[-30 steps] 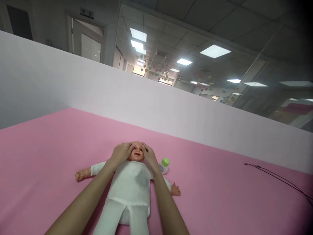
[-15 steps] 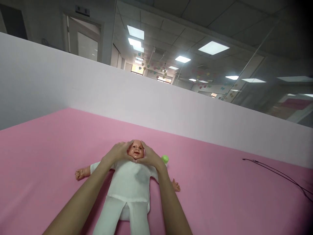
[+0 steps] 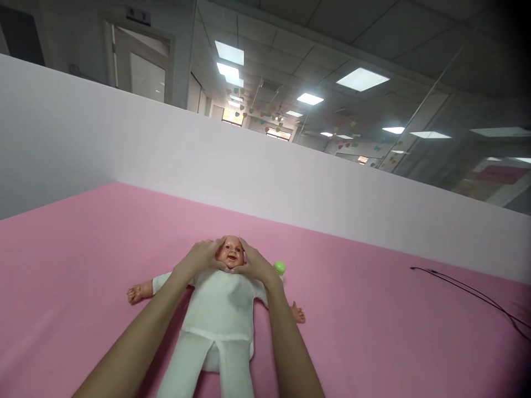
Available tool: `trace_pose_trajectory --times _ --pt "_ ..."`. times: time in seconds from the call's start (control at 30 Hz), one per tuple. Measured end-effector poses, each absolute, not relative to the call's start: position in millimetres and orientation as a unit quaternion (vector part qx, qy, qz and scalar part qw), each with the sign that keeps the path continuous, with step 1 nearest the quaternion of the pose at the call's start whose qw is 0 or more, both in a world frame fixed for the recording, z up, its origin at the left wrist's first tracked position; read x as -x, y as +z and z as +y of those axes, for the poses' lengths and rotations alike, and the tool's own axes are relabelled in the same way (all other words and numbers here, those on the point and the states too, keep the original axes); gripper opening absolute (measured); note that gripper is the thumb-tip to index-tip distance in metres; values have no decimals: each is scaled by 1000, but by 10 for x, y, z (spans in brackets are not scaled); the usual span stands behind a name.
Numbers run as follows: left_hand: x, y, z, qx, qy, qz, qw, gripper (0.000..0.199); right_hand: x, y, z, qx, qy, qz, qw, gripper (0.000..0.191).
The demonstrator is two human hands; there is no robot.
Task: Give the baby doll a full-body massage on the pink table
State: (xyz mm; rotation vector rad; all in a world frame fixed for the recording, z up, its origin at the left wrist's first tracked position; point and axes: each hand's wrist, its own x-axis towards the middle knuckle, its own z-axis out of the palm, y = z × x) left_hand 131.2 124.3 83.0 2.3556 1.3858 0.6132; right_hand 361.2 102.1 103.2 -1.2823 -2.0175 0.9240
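A baby doll in white cloth lies on its back, its smiling face up and its arms spread to the sides. My left hand cups the left side of its head, thumb at the chin and fingers up by the forehead. On the other side my right hand cups the head in the same way. Both thumbs come close together under the chin. The face shows between my hands, while the sides of the head are hidden behind them. My right forearm covers part of the doll's arm.
The doll rests on a pink surface. A light green round object sits just beyond my right wrist, partly hidden. Thin black cables lie at the right. A white wall borders the back, with glass above it.
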Motion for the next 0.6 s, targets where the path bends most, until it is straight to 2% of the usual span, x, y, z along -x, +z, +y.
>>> trace_pose_trajectory --times 0.03,0.17,0.4,0.47,0.6 --pt "-1307 821 1250 -829 212 488 170 78 -3623 1020 1029 488 337 -751 288 96" --pt "-1224 795 1283 -838 217 450 220 55 -3707 996 1041 482 346 -750 293 99" --pt "-1271 796 1254 -832 220 474 188 64 -3654 1001 1044 522 326 -740 270 104" --pt "-1256 774 1265 -836 215 462 204 63 -3700 975 1055 531 333 -727 282 99" --pt "-1179 738 1293 -822 220 453 266 61 -3792 940 1056 528 345 -712 309 75"
